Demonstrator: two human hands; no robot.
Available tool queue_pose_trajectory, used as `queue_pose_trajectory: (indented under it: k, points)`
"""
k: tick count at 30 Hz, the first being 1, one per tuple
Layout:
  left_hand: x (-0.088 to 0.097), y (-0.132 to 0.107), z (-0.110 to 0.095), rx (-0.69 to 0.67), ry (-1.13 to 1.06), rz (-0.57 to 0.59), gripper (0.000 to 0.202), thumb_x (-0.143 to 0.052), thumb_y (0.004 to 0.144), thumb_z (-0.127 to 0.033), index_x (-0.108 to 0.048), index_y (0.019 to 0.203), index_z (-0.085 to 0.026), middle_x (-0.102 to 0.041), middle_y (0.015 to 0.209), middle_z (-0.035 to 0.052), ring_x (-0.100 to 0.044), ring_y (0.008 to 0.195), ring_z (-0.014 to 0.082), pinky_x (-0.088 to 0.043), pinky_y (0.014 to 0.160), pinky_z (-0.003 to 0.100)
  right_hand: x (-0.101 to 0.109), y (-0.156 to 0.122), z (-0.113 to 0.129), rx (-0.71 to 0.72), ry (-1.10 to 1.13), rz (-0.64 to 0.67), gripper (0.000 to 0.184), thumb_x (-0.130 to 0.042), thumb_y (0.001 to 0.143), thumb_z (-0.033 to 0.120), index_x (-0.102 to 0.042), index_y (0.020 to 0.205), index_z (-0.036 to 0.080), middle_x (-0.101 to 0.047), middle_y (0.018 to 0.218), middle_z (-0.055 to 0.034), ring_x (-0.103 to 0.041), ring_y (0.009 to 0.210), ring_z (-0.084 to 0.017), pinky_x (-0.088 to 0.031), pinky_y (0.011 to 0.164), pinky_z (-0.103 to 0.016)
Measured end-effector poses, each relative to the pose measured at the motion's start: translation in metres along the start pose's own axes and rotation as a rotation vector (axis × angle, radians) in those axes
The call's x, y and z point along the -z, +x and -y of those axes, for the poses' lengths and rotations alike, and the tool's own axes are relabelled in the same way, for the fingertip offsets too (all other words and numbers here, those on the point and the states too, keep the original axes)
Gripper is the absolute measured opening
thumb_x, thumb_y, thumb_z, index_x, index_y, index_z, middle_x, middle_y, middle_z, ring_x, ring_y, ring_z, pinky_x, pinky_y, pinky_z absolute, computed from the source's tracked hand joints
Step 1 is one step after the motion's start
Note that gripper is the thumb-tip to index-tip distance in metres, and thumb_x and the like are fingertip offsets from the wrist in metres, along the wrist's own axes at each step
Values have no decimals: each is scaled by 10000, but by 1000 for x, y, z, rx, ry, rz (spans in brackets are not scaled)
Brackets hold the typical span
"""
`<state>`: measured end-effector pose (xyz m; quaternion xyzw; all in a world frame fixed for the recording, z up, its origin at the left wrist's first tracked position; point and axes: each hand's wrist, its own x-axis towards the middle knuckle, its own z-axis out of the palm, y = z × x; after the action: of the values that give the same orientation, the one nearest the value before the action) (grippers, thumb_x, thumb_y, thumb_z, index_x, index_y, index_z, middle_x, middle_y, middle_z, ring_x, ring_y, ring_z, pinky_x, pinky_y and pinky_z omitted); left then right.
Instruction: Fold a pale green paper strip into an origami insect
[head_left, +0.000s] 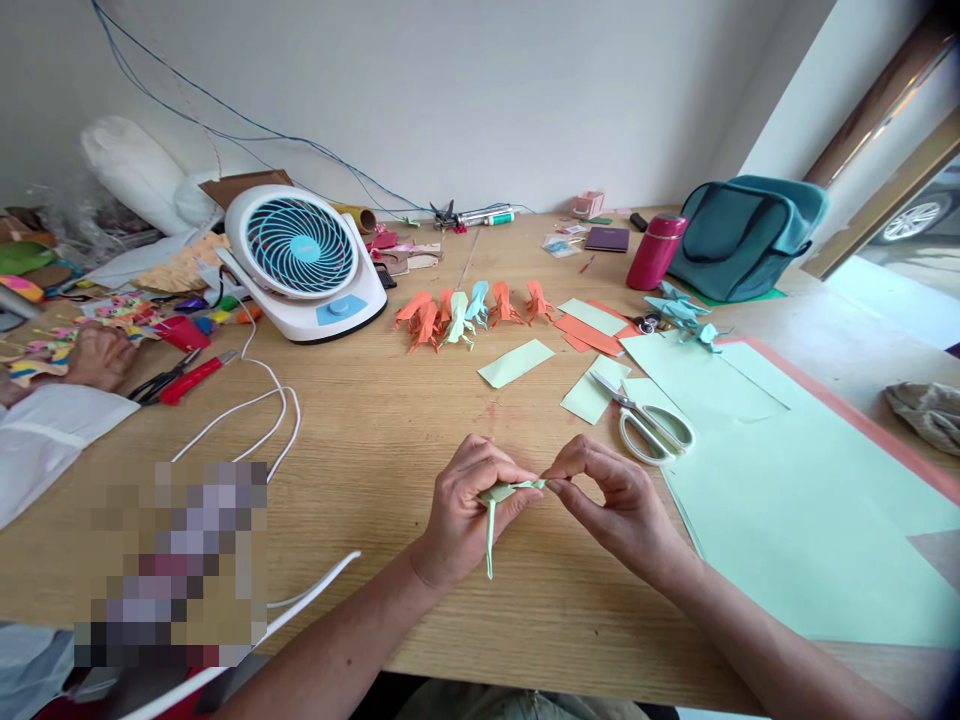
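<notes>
Near the table's front edge, my left hand (469, 505) is closed around a light green folded paper figure (496, 493), with one thin folded strip hanging below it. My right hand (611, 500) pinches the figure's right end between thumb and fingertips; the tip itself is hidden there. White-handled scissors (654, 428) lie beyond my right hand, on pale green paper pieces (596, 388). Past my hands stands a group of finished-looking folded paper figures in orange (426, 322), light green (458, 320) and blue (478, 304).
Large green sheets (810, 510) cover the right side, with blue folded figures (679, 308) behind. A pink flask (656, 252) and teal bag (742, 238) stand at the back right. A fan (304, 260) with a white cord is left; another person's hand (101, 355) rests near red-handled pliers (196, 378).
</notes>
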<state>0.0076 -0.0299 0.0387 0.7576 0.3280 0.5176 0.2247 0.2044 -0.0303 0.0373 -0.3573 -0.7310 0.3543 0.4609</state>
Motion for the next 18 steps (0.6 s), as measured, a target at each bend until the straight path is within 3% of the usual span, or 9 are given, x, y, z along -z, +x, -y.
queue_pose_trajectory:
  k: [18]
  points:
    - [0,-4,4,-9,75,24,74,-726,863,-149,-690,893,-205,-675,798,6,-587,797,162,-419,932,382,-1,1,3,26,-51,-2,123,-593,931,143,-658,857,216,-616,809,-23,-598,750,-161,-467,685,-305]
